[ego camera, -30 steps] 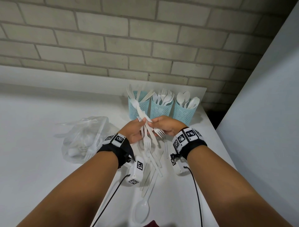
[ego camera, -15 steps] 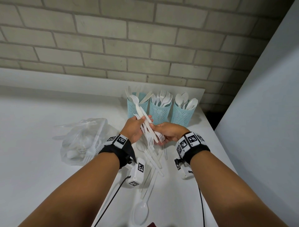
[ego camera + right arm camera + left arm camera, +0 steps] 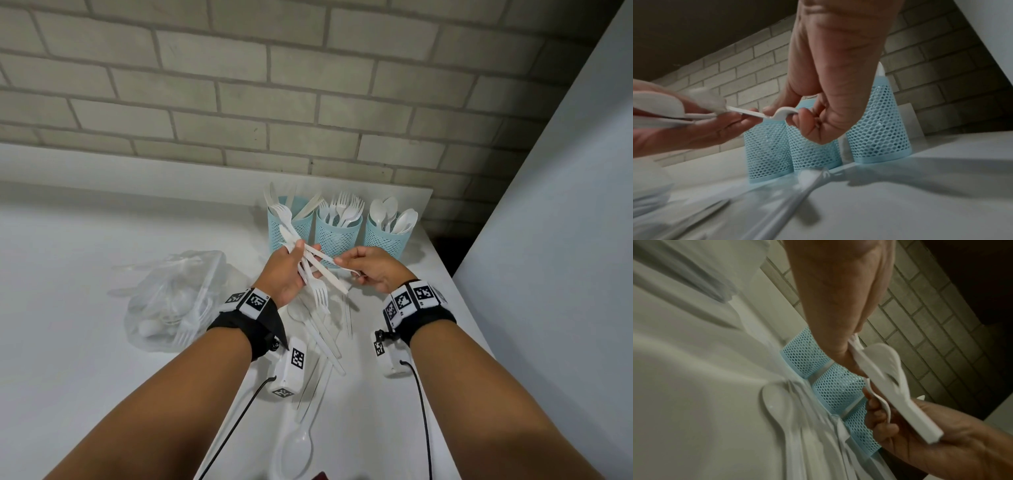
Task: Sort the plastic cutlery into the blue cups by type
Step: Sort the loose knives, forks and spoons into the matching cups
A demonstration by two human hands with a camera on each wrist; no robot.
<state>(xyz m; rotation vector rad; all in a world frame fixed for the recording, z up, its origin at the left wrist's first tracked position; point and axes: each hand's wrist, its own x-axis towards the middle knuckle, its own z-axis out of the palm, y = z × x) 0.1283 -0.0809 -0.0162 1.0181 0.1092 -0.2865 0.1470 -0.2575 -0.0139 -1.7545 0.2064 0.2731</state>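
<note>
My left hand (image 3: 296,260) grips a fanned bunch of white plastic cutlery (image 3: 317,277), forks and knives mixed, held above the table in front of the cups. My right hand (image 3: 347,267) pinches one white fork (image 3: 782,113) by its curved neck; the fork's handle still reaches into the bunch. Three blue mesh cups stand at the back: the left cup (image 3: 298,228) has knives, the middle cup (image 3: 337,236) forks, the right cup (image 3: 385,240) spoons. In the left wrist view the bunch (image 3: 890,382) crosses in front of the cups.
Loose white cutlery (image 3: 329,342) lies on the white table (image 3: 85,377) under my hands, with a spoon (image 3: 296,448) nearest me. A clear plastic bag (image 3: 174,301) holding more cutlery sits at the left. A brick wall stands behind the cups; the table's edge runs along the right.
My right hand has moved right, away from the left hand, drawing one fork partly out of the bunch. The left hand still holds the bunch in about the same place.
</note>
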